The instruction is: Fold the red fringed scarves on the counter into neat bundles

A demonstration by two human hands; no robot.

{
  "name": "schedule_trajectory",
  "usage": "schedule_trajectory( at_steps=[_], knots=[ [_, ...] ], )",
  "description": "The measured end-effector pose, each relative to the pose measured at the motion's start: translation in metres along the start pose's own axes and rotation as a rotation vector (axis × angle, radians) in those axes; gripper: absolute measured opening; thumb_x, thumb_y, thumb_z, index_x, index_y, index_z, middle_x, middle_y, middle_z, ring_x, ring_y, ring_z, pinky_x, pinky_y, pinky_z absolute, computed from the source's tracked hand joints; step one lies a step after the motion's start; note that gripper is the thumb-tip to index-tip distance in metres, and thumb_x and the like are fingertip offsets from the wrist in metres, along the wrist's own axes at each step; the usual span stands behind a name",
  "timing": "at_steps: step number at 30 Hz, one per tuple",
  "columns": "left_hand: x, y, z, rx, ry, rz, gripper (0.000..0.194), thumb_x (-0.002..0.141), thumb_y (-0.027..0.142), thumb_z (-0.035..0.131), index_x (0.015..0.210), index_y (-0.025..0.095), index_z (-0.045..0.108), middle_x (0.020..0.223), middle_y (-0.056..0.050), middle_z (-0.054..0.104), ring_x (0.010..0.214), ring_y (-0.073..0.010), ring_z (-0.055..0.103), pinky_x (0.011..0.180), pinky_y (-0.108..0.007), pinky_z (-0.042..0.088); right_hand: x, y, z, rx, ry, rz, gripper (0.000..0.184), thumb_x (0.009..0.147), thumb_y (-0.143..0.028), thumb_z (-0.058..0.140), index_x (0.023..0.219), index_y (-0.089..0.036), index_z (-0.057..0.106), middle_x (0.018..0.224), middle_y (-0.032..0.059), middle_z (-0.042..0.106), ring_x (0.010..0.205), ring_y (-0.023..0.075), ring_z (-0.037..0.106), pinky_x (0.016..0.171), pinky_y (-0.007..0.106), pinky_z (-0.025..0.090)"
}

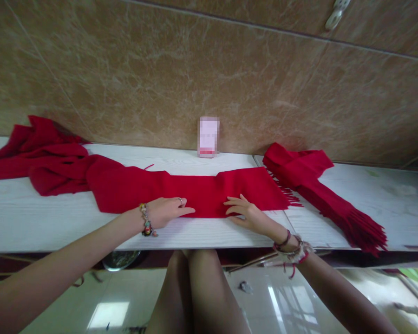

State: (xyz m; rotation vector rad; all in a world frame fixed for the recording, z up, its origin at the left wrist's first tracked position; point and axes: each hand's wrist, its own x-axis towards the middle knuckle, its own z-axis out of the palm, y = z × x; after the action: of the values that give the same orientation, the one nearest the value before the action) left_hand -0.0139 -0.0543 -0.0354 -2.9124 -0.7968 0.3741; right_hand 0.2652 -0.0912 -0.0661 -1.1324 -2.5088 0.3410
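"Where was the red scarf [202,188]?"
"Lengthwise between the front and back edges of the counter [195,235]."
"The fingers?"
"The left hand [163,212] lay on it, fingers loosely together; the right hand [252,218] touched it, fingers spread. Neither gripped."
"And its feel?"
"It looked light, soft and floppy, likely best lifted by both long edges, clear of the fringe [290,198]."

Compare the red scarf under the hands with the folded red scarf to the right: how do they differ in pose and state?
The scarf under the hands runs sideways along the table, while the folded scarf slants toward the near edge. The first lies flat between the hands and bunches up at the left; the second is doubled over itself at its far end. Both are red and fringed.
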Motion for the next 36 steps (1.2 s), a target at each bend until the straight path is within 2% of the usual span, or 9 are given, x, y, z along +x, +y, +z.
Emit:
schedule_trajectory(
  at_steps=[7,13,16,19,24,27,30,33,36],
  knots=[
    [-0.001,-0.001,-0.003,-0.042,-0.128,-0.05,0.075,0.061,-0.002,0.051,0.127,0.03,0.036,0.105,-0.005,0.051,0.087,-0.0171,0.054,0.062,-0.02,0.043,0.002,0.01,0.006,0.008,0.165,0.05,0.016,0.077,-0.011,0.047,0.076,-0.016,0.062,0.099,0.0117,0.063,0.102,0.0198,0.054,0.088,0.037,0.044],
    [-0.008,-0.002,0.001,-0.083,-0.169,-0.1,0.091,0.051,-0.002,0.061,0.13,0.032,0.032,0.105,-0.006,0.051,0.086,-0.0188,0.054,0.066,-0.022,0.043,-0.001,0.013,-0.004,0.089,0.136,0.094,0.013,0.072,-0.011,0.052,0.067,-0.017,0.062,0.1,0.0095,0.063,0.101,0.0198,0.055,0.086,0.034,0.045],
    [-0.005,-0.009,-0.003,-0.157,-0.128,-0.008,0.076,0.058,0.007,0.061,0.127,0.029,0.038,0.092,-0.002,0.054,0.08,-0.0156,0.054,0.07,-0.021,0.042,0.002,0.011,-0.01,0.089,0.088,0.133,0.013,0.071,-0.01,0.053,0.068,-0.018,0.063,0.101,0.0078,0.063,0.101,0.0194,0.055,0.087,0.033,0.044],
    [0.016,-0.012,-0.013,-0.236,-0.035,0.055,0.045,0.072,0.024,0.056,0.117,0.022,0.051,0.088,-0.003,0.057,0.082,-0.0154,0.054,0.077,-0.023,0.041,0.009,0.009,-0.017,0.04,0.0,0.161,0.017,0.069,-0.009,0.054,0.078,-0.019,0.064,0.105,0.0075,0.061,0.101,0.0194,0.055,0.089,0.035,0.042],
    [0.078,-0.001,-0.019,-0.222,0.144,-0.04,0.034,0.085,0.028,0.041,0.115,0.017,0.052,0.12,-0.011,0.047,0.107,-0.0187,0.046,0.091,-0.03,0.035,0.025,0.013,-0.027,-0.079,-0.226,0.191,0.048,0.066,-0.012,0.06,0.113,-0.015,0.054,0.123,0.0136,0.05,0.116,0.024,0.042,0.097,0.04,0.034],
    [0.099,0.003,-0.014,-0.266,0.047,-0.119,0.042,0.085,0.036,0.039,0.126,0.026,0.04,0.137,-0.008,0.031,0.124,-0.0282,0.026,0.094,-0.051,0.028,0.028,0.02,-0.027,-0.098,-0.342,0.192,0.055,0.069,-0.017,0.06,0.122,-0.016,0.047,0.13,0.0141,0.042,0.121,0.0247,0.035,0.099,0.04,0.031],
    [0.102,-0.001,-0.007,-0.329,-0.093,-0.328,0.063,0.077,0.055,0.042,0.133,0.035,0.023,0.144,-0.006,0.014,0.125,-0.0429,0.009,0.083,-0.07,0.021,0.024,0.028,-0.023,-0.104,-0.37,0.218,0.056,0.073,-0.023,0.058,0.126,-0.017,0.041,0.136,0.0137,0.033,0.125,0.0256,0.027,0.101,0.04,0.028],
    [0.099,-0.005,-0.005,-0.342,-0.151,-0.487,0.08,0.068,0.067,0.042,0.136,0.031,0.018,0.144,-0.011,0.007,0.122,-0.0503,0.008,0.078,-0.074,0.019,0.02,0.032,-0.021,-0.095,-0.38,0.229,0.057,0.075,-0.026,0.057,0.128,-0.018,0.038,0.138,0.0141,0.027,0.127,0.0262,0.02,0.102,0.042,0.026],
    [0.103,-0.002,-0.007,-0.324,-0.113,-0.457,0.083,0.069,0.069,0.039,0.136,0.025,0.018,0.144,-0.014,0.005,0.125,-0.0455,0.005,0.085,-0.071,0.013,0.02,0.031,-0.022,-0.067,-0.381,0.231,0.059,0.074,-0.026,0.058,0.129,-0.019,0.037,0.139,0.0144,0.026,0.128,0.0269,0.019,0.101,0.043,0.026]
  ],
)
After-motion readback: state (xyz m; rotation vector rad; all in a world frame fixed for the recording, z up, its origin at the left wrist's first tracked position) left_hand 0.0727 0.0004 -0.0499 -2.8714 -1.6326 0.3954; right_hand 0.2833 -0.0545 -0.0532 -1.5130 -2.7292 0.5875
